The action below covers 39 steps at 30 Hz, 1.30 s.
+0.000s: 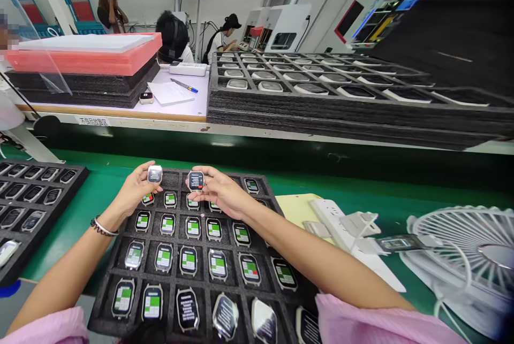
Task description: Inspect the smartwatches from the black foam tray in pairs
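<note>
A black foam tray (281,215) lies in front of me on the green belt, its pockets filled with several smartwatch bodies, most with lit green-and-white screens. My left hand (134,191) pinches one watch body (155,174) with a pale screen above the tray's far row. My right hand (223,191) holds another watch body (196,180) with a dark screen of text, just right of the first. Both hands hover over the tray's far edge, close together.
A second black tray (60,194) of dark watches lies at left. A white power strip (333,218), a yellow sheet and a white fan (461,242) sit at right. Stacked foam trays (341,108) and pink foam (88,60) fill the shelf behind. Other people work far back.
</note>
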{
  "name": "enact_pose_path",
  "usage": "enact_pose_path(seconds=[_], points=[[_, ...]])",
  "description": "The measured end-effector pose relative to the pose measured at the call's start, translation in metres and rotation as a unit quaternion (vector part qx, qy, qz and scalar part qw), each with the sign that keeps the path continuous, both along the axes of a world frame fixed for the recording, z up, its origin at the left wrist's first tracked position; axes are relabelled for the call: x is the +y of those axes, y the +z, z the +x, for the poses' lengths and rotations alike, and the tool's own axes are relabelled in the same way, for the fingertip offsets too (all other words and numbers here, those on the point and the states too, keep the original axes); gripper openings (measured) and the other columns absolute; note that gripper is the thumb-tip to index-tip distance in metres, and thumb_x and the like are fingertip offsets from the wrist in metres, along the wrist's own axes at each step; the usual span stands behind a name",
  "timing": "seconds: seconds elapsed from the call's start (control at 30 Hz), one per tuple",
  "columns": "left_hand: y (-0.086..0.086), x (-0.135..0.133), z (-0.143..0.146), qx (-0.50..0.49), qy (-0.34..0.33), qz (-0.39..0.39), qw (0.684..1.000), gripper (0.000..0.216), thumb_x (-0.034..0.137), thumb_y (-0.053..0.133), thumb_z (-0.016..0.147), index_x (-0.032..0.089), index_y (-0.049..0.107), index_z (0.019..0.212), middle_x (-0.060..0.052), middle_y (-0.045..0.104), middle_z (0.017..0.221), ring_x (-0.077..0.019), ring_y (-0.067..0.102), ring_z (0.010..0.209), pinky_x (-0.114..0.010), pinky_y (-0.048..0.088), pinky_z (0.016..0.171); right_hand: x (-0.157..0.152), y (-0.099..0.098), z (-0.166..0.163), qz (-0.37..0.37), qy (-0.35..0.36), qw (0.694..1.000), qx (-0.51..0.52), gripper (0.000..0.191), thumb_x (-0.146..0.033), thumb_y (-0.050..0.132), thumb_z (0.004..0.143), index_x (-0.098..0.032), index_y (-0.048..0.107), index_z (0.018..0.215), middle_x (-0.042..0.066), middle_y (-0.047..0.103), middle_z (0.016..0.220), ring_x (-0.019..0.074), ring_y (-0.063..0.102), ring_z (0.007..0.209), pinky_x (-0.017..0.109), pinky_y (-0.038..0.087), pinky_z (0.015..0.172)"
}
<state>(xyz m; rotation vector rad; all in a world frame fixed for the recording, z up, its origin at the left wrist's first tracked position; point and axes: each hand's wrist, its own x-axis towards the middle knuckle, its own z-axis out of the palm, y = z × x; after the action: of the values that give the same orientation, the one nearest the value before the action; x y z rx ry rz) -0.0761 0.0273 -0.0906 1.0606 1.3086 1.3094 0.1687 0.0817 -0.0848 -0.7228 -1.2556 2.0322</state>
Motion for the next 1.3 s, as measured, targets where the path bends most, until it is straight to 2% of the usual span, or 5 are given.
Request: enact_pose_path(seconds=[0.17,0.43,0.67,0.87,1.3], points=[[-0.026,0.019,-0.034,0.187,-0.031,0.030,0.981,0.072,0.043,0.074,0.074,0.016,0.049,0.135,-0.011,0.069,0.107,-0.0228,0.069,0.089,-0.038,0.055,0.081,0.018,-0.019,-0.013,0.178,0.051,0.974,-0.129,0.059,-0.012,0.064,0.078,-0.021,0.039,0.131,0.007,0.064,0.107,0.0191,0.074,0.081,0.035,0.060,0.077],[-0.057,0.039,-0.065,0.398,-0.040,0.043,0.916,0.054,0.043,0.074,0.076,0.019,0.065,0.124,-0.011,0.063,0.109,-0.0334,0.051,0.117,-0.053,0.031,0.110,0.044,-0.025,-0.057,0.489,0.033,0.773,-0.403,0.041,-0.016,0.075,0.079,-0.013,0.062,0.118,0.021,0.044,0.143,0.0390,0.043,0.134,0.056,0.033,0.110],[-0.064,0.040,-0.074,0.508,-0.056,0.014,0.859,0.066,0.050,0.063,0.085,0.022,0.052,0.143,-0.017,0.043,0.137,-0.0411,0.037,0.132,-0.059,0.030,0.110,0.046,-0.035,-0.087,0.507,0.056,0.705,-0.493,0.048,-0.042,0.076,0.089,-0.017,0.065,0.129,0.022,0.034,0.156,0.0405,0.026,0.145,0.066,0.020,0.112],[-0.036,0.039,-0.047,0.566,-0.079,0.055,0.819,0.066,0.047,0.062,0.088,0.024,0.046,0.148,-0.017,0.038,0.147,-0.0420,0.028,0.137,-0.060,0.029,0.112,0.068,-0.009,-0.043,0.522,0.022,0.654,-0.547,0.054,-0.040,0.060,0.101,-0.020,0.047,0.148,0.020,0.032,0.157,0.0359,0.030,0.145,0.065,0.022,0.114],[-0.019,0.093,0.064,0.616,-0.208,0.093,0.754,0.037,0.030,0.080,0.070,0.019,0.073,0.104,-0.014,0.060,0.107,-0.0376,0.048,0.112,-0.050,0.039,0.098,0.061,-0.010,0.029,0.557,0.078,0.574,-0.595,0.028,-0.033,0.079,0.083,-0.013,0.075,0.102,0.017,0.059,0.116,0.0382,0.051,0.116,0.066,0.019,0.113]])
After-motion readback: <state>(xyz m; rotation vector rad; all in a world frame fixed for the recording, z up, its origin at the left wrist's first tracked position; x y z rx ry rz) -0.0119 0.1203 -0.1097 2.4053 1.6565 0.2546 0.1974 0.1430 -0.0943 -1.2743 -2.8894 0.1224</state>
